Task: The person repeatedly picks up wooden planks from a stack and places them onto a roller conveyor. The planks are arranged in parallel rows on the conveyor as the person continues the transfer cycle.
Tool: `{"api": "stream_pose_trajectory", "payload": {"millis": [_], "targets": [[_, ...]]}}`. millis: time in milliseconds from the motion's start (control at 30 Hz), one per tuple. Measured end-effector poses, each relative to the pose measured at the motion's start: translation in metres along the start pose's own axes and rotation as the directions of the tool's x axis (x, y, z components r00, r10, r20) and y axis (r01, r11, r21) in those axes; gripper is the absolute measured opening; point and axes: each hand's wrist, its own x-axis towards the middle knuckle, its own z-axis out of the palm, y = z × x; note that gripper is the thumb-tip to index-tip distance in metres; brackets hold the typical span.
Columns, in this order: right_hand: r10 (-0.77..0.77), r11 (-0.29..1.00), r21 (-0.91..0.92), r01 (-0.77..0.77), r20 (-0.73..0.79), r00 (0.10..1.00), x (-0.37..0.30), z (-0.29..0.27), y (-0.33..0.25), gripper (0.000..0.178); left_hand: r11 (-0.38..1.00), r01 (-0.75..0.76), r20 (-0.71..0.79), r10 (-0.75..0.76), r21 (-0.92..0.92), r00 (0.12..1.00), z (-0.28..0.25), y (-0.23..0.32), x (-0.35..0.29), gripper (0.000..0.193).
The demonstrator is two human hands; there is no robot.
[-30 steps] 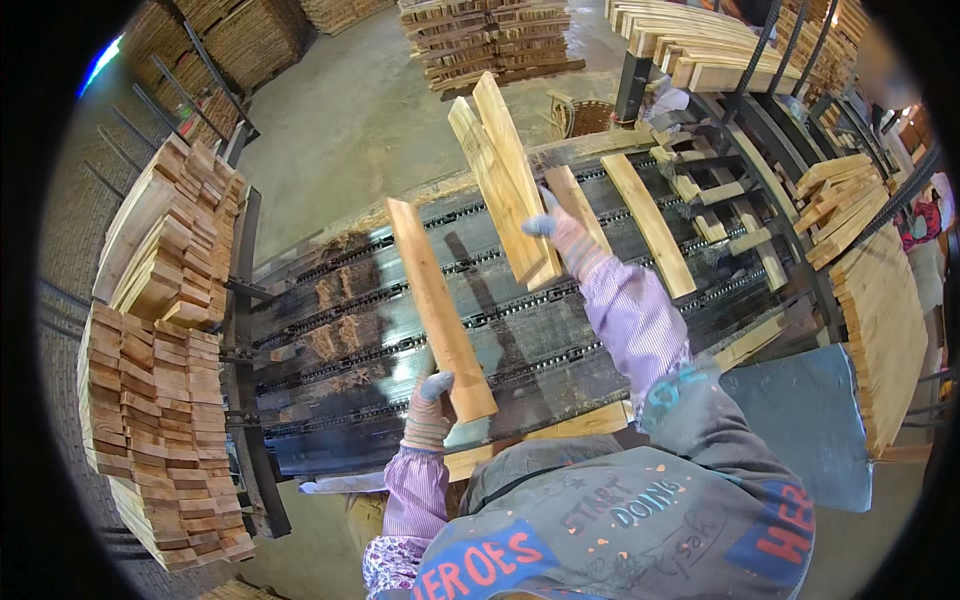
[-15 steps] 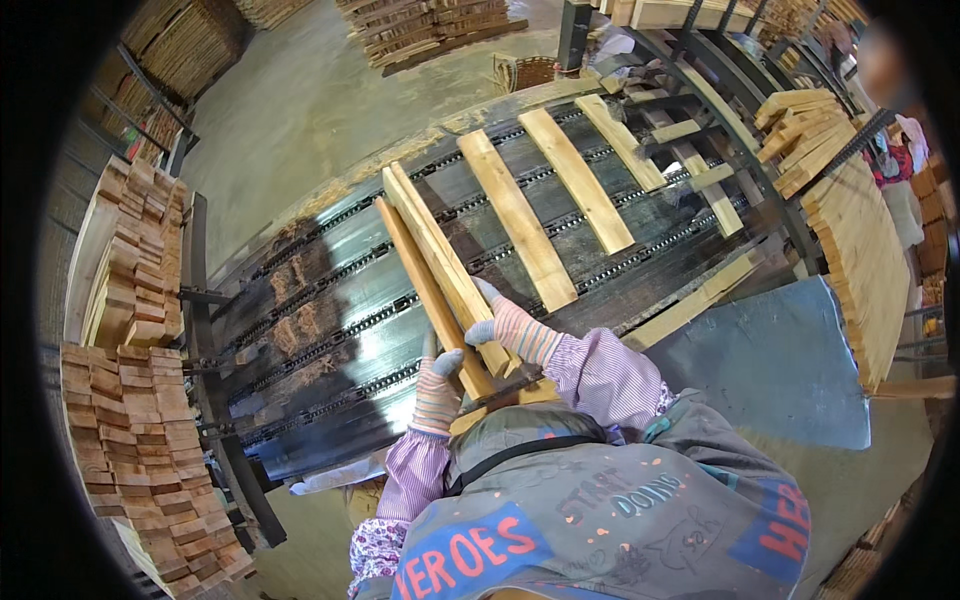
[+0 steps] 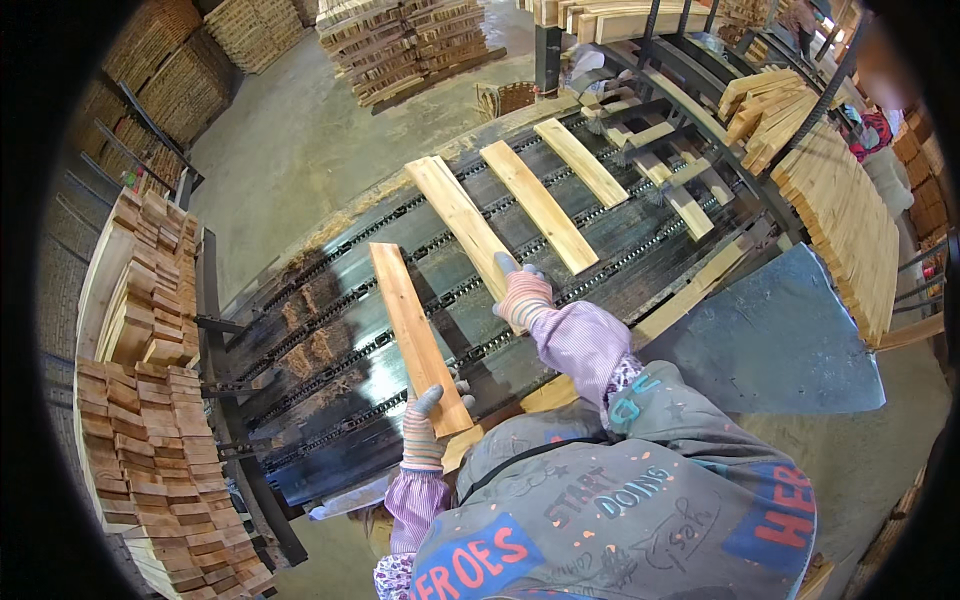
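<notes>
My left hand (image 3: 425, 425) wears a striped knit glove with grey fingertips. It grips the near end of a reddish wooden board (image 3: 405, 325), thumb on top and fingertips showing at the far edge. That board is tilted over the dark chain conveyor (image 3: 300, 400). Further right, my right hand (image 3: 525, 290), in a matching glove, is closed about the near part of a paler wooden board (image 3: 455, 215) lying across the chains. Beyond it lie another wooden board (image 3: 540, 205) and a narrower board (image 3: 582, 162), both untouched.
Stacked wood pieces (image 3: 150, 450) stand left of the conveyor's frame (image 3: 230, 400). A blue-grey metal sheet (image 3: 770, 340) lies at the right, beside a stack of long boards (image 3: 840, 235). Further back are a wicker basket (image 3: 505, 98) and a lumber pile (image 3: 410, 50).
The boards between my hands have been parted: the left one is turned flat and drawn aside, while my right hand has reached forward and right. Boards on the conveyor have shifted left.
</notes>
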Motion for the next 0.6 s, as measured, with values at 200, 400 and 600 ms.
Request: {"api": "stream_pose_trajectory", "payload": {"millis": [200,400,600], "targets": [[-0.383,0.211,0.968,-0.138,0.212,0.899,-0.036,-0.017,0.003,0.097,0.999,-0.008,-0.005,0.008,0.044,1.000,-0.011,0.018,-0.010,0.056],[-0.448,0.278,0.952,-0.129,0.248,0.859,-0.057,0.058,-0.028,0.096,0.957,0.036,0.010,-0.040,0.286,0.999,-0.036,0.011,0.017,0.057],[-0.430,0.083,0.926,-0.369,0.367,0.825,-0.074,0.033,-0.089,0.071,0.941,-0.146,-0.050,0.169,0.305,0.984,-0.065,0.046,-0.025,0.070]]}}
